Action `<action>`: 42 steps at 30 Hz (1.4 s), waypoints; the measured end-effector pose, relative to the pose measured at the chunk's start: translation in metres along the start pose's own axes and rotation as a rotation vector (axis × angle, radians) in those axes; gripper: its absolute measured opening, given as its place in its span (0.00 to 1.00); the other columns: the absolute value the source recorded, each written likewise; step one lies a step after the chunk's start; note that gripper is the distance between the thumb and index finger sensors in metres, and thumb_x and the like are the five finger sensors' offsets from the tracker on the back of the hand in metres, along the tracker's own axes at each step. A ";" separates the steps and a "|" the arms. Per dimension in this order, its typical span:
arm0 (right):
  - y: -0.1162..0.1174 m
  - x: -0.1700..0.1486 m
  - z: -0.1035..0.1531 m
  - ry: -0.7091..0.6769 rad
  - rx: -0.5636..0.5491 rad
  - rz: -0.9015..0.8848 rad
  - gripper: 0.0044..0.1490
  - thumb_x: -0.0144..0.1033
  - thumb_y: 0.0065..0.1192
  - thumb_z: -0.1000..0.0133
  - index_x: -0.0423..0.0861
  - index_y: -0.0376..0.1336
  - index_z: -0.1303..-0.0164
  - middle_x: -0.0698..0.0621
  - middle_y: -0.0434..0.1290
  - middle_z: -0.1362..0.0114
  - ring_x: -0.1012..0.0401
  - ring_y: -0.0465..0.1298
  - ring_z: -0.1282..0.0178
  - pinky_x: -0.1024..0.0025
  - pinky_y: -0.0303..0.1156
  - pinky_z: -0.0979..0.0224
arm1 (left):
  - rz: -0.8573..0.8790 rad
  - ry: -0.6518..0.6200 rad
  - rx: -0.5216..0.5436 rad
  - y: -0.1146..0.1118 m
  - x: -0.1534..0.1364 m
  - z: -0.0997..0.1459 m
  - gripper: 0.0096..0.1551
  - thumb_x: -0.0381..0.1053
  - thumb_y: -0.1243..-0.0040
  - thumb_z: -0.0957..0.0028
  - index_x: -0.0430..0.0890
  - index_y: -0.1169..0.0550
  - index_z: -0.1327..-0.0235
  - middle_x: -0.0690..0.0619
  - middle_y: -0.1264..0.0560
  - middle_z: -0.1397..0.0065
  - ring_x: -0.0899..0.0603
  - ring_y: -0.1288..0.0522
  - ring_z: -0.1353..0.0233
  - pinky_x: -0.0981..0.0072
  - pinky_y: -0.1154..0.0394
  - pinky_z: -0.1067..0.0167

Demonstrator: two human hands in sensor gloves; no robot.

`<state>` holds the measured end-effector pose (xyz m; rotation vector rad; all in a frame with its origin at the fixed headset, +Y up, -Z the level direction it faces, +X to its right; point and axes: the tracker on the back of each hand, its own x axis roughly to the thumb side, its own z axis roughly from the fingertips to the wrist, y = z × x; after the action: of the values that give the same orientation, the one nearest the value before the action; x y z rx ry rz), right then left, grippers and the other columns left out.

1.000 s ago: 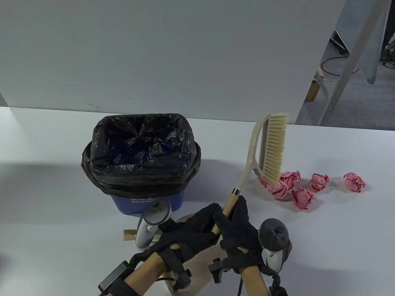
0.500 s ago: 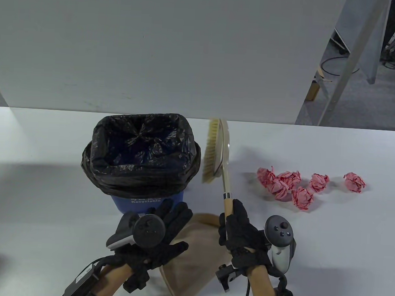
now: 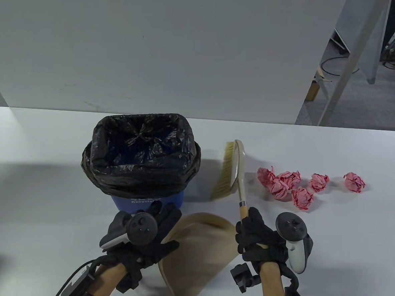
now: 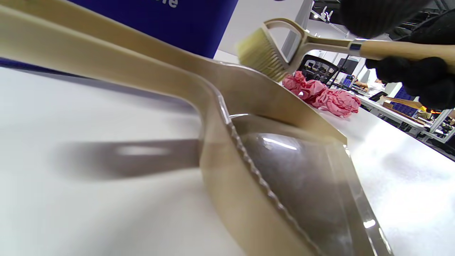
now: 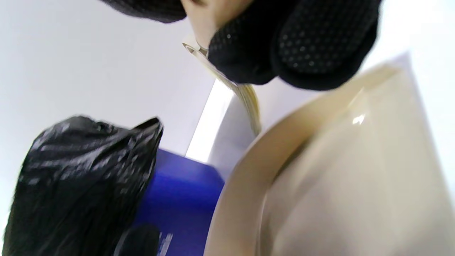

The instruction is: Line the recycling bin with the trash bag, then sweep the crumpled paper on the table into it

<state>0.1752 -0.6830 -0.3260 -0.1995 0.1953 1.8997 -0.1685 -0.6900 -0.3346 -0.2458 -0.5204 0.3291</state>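
While the right hand grips the brush at centre frame, the left hand holds the dustpan, lower centre.

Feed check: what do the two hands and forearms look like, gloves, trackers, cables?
Both hands wear black knit gloves; the right wrist view shows grip dots on the fingertips. Left hand carries a black-topped, grey-bodied tracker; right hand a dark one with a grey handle. Forearms are bare, with black wrist mounts and thin black cables.
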 end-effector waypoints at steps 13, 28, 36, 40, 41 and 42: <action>-0.043 -0.013 0.007 0.085 -0.255 0.018 0.41 0.35 0.38 0.33 0.29 0.38 0.16 0.31 0.66 0.31 0.49 0.75 0.50 0.53 0.79 0.48 | -0.026 0.069 -0.042 -0.001 -0.002 0.000 0.50 0.71 0.53 0.40 0.56 0.56 0.11 0.53 0.60 0.07 0.32 0.64 0.12 0.22 0.56 0.26; -0.032 0.007 0.015 -0.142 -0.319 0.095 0.40 0.36 0.41 0.33 0.32 0.39 0.15 0.31 0.66 0.30 0.49 0.75 0.49 0.53 0.79 0.48 | -0.235 0.155 -0.129 -0.001 -0.003 -0.006 0.57 0.69 0.40 0.43 0.55 0.56 0.12 0.50 0.58 0.07 0.30 0.47 0.11 0.21 0.50 0.25; -0.032 0.015 0.019 -0.258 -0.390 0.173 0.40 0.36 0.43 0.33 0.35 0.39 0.15 0.32 0.65 0.29 0.49 0.74 0.47 0.51 0.78 0.46 | -0.267 0.184 -0.142 -0.004 -0.002 -0.009 0.59 0.65 0.34 0.45 0.45 0.52 0.13 0.44 0.41 0.12 0.37 0.32 0.21 0.28 0.39 0.26; -0.033 0.016 0.021 -0.293 -0.423 0.185 0.40 0.36 0.44 0.33 0.36 0.40 0.14 0.32 0.65 0.28 0.48 0.74 0.46 0.50 0.77 0.44 | -0.221 0.186 -0.162 -0.002 -0.007 -0.009 0.58 0.66 0.36 0.44 0.45 0.52 0.13 0.44 0.41 0.13 0.37 0.32 0.20 0.28 0.39 0.26; -0.034 0.016 0.021 -0.295 -0.429 0.187 0.40 0.36 0.45 0.33 0.36 0.40 0.14 0.32 0.65 0.28 0.48 0.74 0.46 0.50 0.77 0.44 | -0.189 0.190 -0.165 0.000 -0.009 -0.008 0.59 0.66 0.37 0.44 0.45 0.53 0.12 0.44 0.42 0.12 0.36 0.33 0.19 0.27 0.40 0.26; -0.034 0.017 0.022 -0.297 -0.434 0.187 0.40 0.36 0.45 0.33 0.37 0.40 0.14 0.32 0.65 0.28 0.48 0.74 0.46 0.50 0.77 0.44 | -0.167 0.197 -0.166 0.001 -0.011 -0.007 0.59 0.67 0.37 0.44 0.45 0.53 0.12 0.44 0.42 0.12 0.35 0.34 0.18 0.26 0.41 0.25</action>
<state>0.2012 -0.6515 -0.3102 -0.1918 -0.4162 2.1134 -0.1735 -0.6941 -0.3456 -0.3883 -0.3707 0.0972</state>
